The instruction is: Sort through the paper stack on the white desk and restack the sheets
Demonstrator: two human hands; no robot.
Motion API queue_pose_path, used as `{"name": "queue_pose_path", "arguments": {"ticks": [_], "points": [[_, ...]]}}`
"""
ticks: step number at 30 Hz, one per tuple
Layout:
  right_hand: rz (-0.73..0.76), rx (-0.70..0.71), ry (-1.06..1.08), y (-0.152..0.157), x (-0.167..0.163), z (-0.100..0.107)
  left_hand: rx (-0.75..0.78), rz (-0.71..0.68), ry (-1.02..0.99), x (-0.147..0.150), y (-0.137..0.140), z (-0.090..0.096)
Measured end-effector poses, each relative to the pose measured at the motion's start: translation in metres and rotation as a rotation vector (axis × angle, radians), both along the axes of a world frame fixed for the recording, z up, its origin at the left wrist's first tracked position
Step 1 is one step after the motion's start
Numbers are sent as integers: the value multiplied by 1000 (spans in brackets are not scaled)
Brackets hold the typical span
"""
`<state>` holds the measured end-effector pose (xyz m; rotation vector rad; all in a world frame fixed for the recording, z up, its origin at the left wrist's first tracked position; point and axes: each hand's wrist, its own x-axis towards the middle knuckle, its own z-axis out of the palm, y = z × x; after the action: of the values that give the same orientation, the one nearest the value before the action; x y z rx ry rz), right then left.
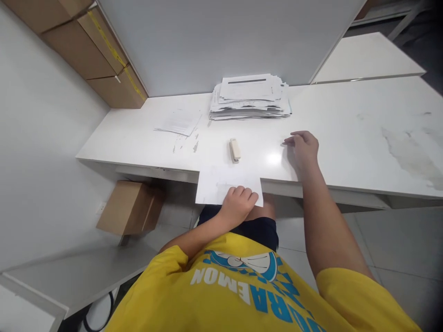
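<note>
The paper (224, 177) is gripped by the left hand (238, 205), fingers curled, at six o'clock from the stapler (235, 151); over at three, the right hand (304, 147) is held out, fingers bent, contents unclear.

Soft light, bright glare on desk (342, 133), stretched edges.

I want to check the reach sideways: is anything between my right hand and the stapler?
Nothing visible: only desk surface lies between your right hand and the stapler. The paper at your left hand lies nearer your body, and the paper stack sits farther back.
</note>
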<state>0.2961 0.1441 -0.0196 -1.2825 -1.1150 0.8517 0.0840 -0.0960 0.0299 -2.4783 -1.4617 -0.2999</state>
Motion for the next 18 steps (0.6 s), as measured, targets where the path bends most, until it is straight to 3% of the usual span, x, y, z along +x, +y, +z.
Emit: {"name": "queue_pose_path", "arguments": {"ticks": [5,11,18], "points": [[-1,12,7,1,0,-2,-7,-106,59,21,17,3],[3,-17,15,-1,-5,7,20,-122,0,40,30,5],[20,-31,49,-2,-6,12,-56,-120,-59,59,36,-11]]}}
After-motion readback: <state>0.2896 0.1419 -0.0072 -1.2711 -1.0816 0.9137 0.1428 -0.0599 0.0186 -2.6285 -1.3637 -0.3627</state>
